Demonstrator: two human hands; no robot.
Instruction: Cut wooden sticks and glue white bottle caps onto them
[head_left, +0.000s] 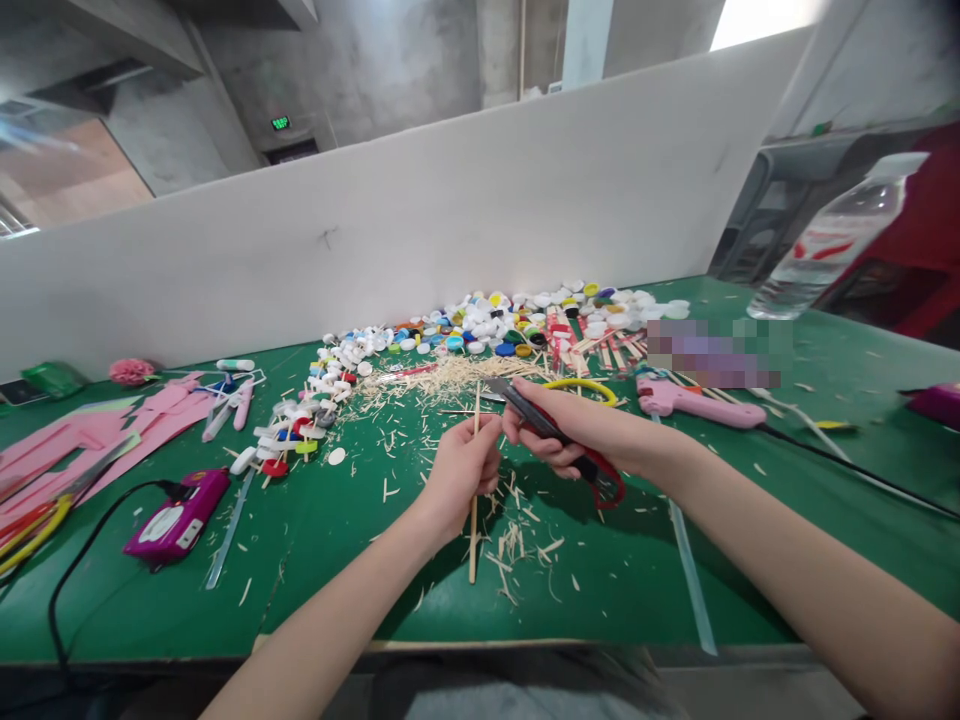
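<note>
My left hand (459, 470) is closed around a thin wooden stick (473, 545), which points away from me with its near end low over the table. Just to its right, my right hand (559, 435) grips a black and red utility knife (544, 415). The blade side of the knife points toward the upper part of the stick; whether the edge touches the wood I cannot tell. My two hands are almost touching. Pale wood shavings (514, 545) lie on the green table (330, 560) beneath them, and a heap of shavings (405, 390) spreads behind.
Many bottle caps (480, 320) are piled along the white partition (420, 220). At the right are a pink glue gun (701, 405) with a cord and a water bottle (840, 240). A purple box (178, 515), glue sticks (231, 530), pink sheets (142, 430) and yellow-handled scissors (52, 520) lie left.
</note>
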